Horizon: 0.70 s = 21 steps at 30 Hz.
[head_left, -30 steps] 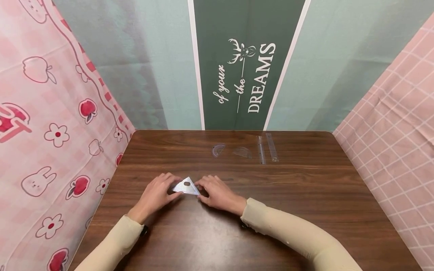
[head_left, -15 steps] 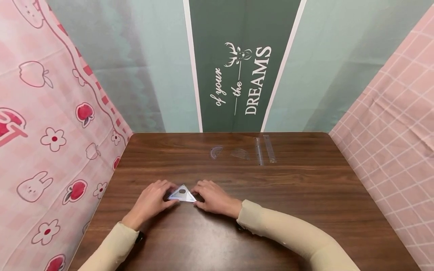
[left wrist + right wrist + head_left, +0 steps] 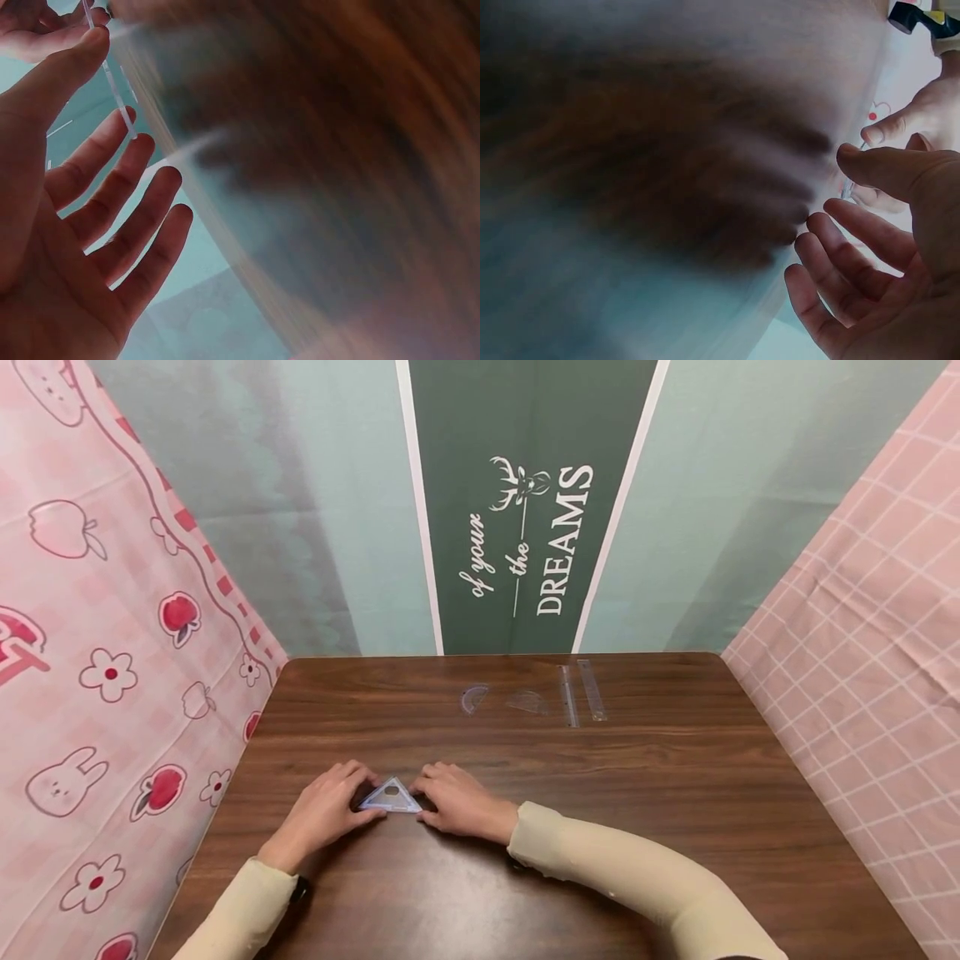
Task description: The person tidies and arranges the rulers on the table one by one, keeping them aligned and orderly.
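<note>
A clear triangular set square (image 3: 393,806) with an oval hole spans the space between both hands in the head view, its apex pointing away from the person. My left hand (image 3: 328,802) pinches its left corner between thumb and fingers. In the left wrist view the set square (image 3: 116,94) is seen edge-on, thumb on one side and two fingertips on the other, the remaining fingers spread. At the right corner, my right hand (image 3: 461,802) holds it with the thumb at the near side and fingers beyond. The right wrist view shows only a sliver of the set square (image 3: 846,189) there.
Toward the back of the brown wooden table (image 3: 637,827) lie two clear protractors, one bluish protractor (image 3: 474,698) and one fainter protractor (image 3: 528,702). To their right are a narrow ruler (image 3: 568,696) and a wider ruler (image 3: 592,691). Patterned cloths hang around the table's sides and back.
Both hands and the set square have moved slightly toward the person and left, still joined. The head view has shifted a little too. The protractors and rulers stay in place.
</note>
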### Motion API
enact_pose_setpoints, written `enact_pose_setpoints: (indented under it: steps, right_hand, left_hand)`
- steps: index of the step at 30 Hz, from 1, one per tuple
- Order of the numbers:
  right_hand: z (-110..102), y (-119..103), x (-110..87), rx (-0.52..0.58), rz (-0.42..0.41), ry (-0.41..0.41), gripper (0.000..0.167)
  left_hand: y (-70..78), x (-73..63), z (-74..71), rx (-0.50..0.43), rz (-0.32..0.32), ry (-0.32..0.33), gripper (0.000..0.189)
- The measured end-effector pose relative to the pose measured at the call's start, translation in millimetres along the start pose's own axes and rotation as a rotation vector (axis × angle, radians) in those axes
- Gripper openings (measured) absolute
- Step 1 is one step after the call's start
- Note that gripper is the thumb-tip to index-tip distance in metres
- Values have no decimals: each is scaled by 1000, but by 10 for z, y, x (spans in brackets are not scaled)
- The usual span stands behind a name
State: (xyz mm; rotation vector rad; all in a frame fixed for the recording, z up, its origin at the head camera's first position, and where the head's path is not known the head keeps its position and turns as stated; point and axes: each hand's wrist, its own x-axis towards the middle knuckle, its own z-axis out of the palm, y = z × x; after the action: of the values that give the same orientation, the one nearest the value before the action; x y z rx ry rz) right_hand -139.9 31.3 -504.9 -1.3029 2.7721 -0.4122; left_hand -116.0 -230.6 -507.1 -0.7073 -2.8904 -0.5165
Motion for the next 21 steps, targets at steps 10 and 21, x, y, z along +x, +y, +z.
enact_pose_setpoints:
  steps: [10,21]
  right_hand:
    - [77,-26,60,-50,9,-8,30]
    - [70,-21,69,-61,10,-15,28]
  left_hand:
    - [-19,-18,-32,51,16,-19,42]
    - [-24,-3,-10,70,4,-36,40]
